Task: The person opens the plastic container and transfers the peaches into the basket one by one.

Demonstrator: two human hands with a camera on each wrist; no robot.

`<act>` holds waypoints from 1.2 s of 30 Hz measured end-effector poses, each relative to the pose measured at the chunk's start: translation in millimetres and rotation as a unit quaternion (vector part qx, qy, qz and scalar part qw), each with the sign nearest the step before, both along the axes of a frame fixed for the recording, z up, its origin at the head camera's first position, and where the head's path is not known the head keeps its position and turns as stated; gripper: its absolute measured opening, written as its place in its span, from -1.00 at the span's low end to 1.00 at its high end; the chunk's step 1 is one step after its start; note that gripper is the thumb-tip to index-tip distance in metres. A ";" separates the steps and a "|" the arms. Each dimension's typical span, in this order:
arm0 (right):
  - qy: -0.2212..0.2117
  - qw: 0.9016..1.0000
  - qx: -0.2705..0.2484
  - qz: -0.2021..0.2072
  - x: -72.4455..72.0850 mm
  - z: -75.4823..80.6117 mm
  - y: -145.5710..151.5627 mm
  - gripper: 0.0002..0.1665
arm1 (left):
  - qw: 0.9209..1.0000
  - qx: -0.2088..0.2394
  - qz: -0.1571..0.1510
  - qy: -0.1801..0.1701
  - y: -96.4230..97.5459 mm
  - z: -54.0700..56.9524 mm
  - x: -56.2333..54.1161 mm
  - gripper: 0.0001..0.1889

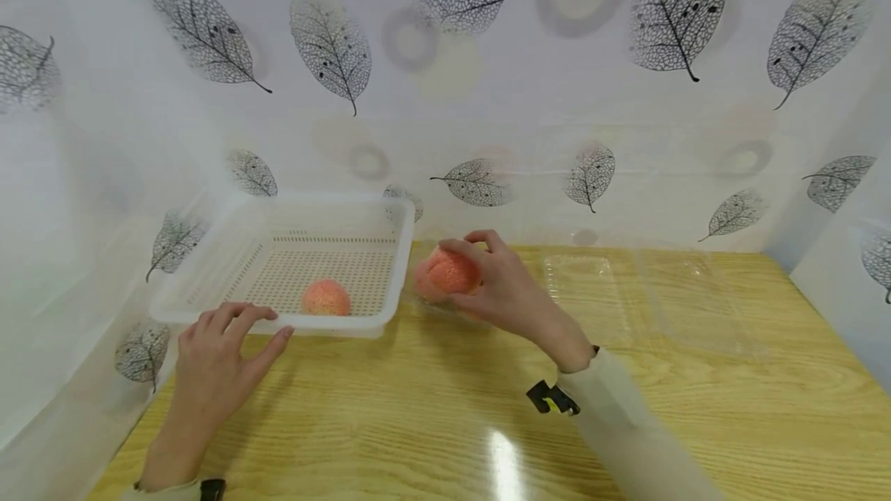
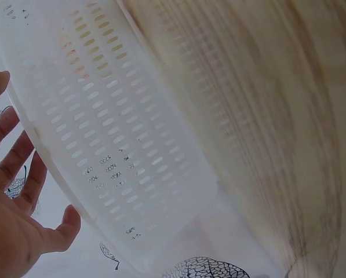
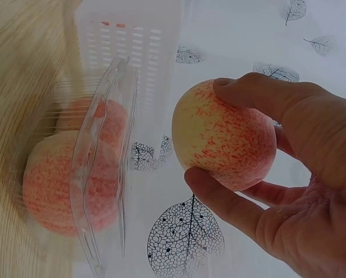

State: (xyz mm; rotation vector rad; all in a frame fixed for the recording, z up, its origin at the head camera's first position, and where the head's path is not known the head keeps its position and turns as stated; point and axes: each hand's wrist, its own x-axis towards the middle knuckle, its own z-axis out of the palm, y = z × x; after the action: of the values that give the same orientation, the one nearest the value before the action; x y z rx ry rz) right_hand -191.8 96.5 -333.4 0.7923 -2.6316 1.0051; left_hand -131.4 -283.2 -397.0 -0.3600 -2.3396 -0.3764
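My right hand [image 1: 503,281] holds a speckled red-and-yellow peach [image 3: 225,139] between thumb and fingers. The peach is over a clear plastic clamshell box [image 3: 103,121] with more peaches [image 3: 51,179] inside it. At the left, my left hand [image 1: 219,354] holds the near rim of a white plastic basket [image 1: 411,242], its fingers over the edge and its thumb at the outer side. One peach [image 1: 326,298] lies on the basket's slotted floor, close to the near wall. In the left wrist view, the fingers [image 2: 22,174] reach the rim, partly hidden behind it.
Right of the clamshell, a clear plastic tray [image 1: 585,292] and another clear piece [image 1: 696,300] lie on the wood-grain table [image 1: 390,424]. A white leaf-print sheet [image 1: 522,122] hangs behind the table and along its sides.
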 end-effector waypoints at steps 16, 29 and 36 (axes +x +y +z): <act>0.022 1.000 -0.013 0.015 0.6 -1.6 -15.4 -0.25 | 1.000 -0.004 -0.002 0.012 -1.4 -0.9 -1.3 -0.55; 0.023 0.999 -0.007 0.029 2.5 -4.0 -24.5 -0.26 | 1.000 0.000 -0.004 0.005 0.8 0.7 -0.4 -0.53; 0.045 0.998 0.005 0.049 -1.1 -0.1 -28.5 -0.28 | 1.000 -0.006 0.003 0.004 0.9 1.9 -0.3 -0.62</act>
State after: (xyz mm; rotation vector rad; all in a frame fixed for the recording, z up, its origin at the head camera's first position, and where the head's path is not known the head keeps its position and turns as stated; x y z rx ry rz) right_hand -192.9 68.0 -333.5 0.9557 -2.5452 0.9568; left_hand -131.8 -282.3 -395.1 -0.3588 -2.3350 -0.3571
